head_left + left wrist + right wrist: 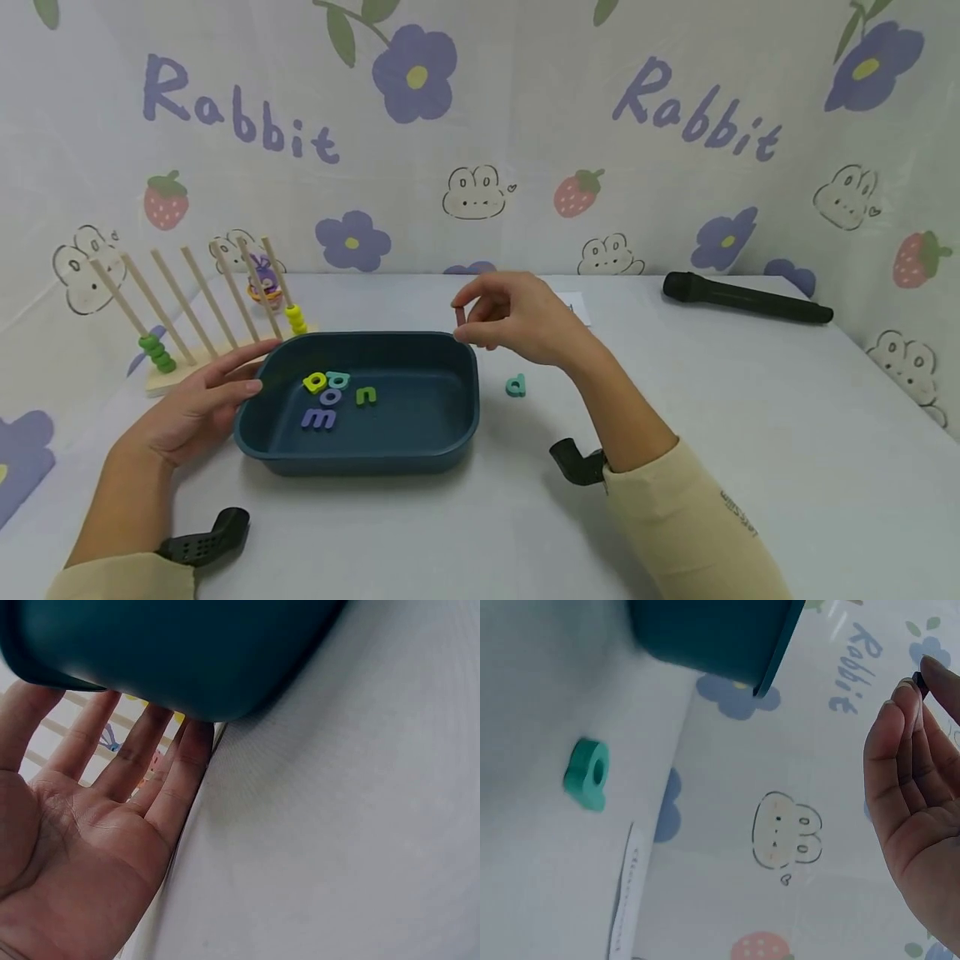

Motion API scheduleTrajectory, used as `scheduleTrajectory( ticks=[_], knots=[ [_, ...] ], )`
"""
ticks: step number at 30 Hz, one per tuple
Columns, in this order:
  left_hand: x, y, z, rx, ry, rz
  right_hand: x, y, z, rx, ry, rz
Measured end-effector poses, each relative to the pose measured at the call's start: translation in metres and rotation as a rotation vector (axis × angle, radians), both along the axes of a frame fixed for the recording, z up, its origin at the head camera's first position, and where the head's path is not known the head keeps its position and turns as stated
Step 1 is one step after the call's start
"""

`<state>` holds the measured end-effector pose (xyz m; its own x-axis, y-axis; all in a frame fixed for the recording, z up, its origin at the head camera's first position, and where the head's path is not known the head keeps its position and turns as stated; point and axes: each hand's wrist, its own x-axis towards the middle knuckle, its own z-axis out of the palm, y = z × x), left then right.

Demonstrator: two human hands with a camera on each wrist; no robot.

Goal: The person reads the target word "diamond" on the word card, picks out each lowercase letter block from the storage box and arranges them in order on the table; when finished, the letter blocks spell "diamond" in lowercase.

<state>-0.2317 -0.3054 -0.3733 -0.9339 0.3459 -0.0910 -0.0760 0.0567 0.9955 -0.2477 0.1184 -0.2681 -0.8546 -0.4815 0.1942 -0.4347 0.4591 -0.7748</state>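
At the far left corner of the white worktop (750, 400) you have a peg rack (180, 373) with green beads (156, 354) and yellow beads (296, 320) on its pegs. Just in front of it, your left hand (206, 408) lies against the left end of the blue tub (360, 466), fingers spread and nearly straight along the outer wall. That light touch seems enough to steady the tub; press evenly so that it neither tips nor slides.

Inside, towards the tub's left end, lie a yellow letter (308, 385), a turquoise letter, a purple ring-shaped one, a purple m (318, 419) and, nearer the middle, a green n (360, 396).

Your right hand (517, 321) hangs by the tub's far right corner, thumb and fingertips in a narrow pinch on a small piece (461, 315); it shows edge-on, so its shape can't be told. If you bring it over the rim, carry it high enough to clear the edge, and let go low above the bare right half, without flicking it.

Off the tub's right end lies a loose turquoise letter (513, 390); mind your sleeve there. A black microphone (757, 300) lies along the worktop's far edge, towards the right corner.
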Motion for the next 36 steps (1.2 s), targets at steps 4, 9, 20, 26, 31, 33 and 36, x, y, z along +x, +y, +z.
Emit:
scheduleTrajectory(
  ticks=[4, 9, 20, 26, 31, 33, 36],
  knots=[
    [0.000, -0.001, -0.001, 0.001, 0.008, -0.002, 0.002, 0.011, -0.005, 0.014, -0.009, -0.030],
    [0.001, -0.002, -0.001, 0.008, 0.008, 0.001, 0.003, 0.022, -0.009, 0.044, -0.028, -0.067],
    [0.000, -0.004, -0.001, 0.004, 0.011, -0.008, 0.002, 0.047, -0.024, 0.162, -0.036, -0.133],
    [-0.001, -0.004, 0.000, 0.010, 0.007, -0.017, -0.004, 0.061, -0.036, 0.194, -0.073, -0.140],
    [-0.002, -0.003, 0.000, 0.030, 0.006, -0.026, -0.010, 0.066, -0.045, 0.212, -0.102, -0.147],
    [-0.002, -0.002, 0.000, 0.033, 0.005, -0.025, -0.011, 0.067, -0.048, 0.213, -0.117, -0.147],
    [-0.002, -0.002, 0.000, 0.031, 0.001, -0.020, -0.013, 0.067, -0.052, 0.219, -0.148, -0.151]
  ],
)
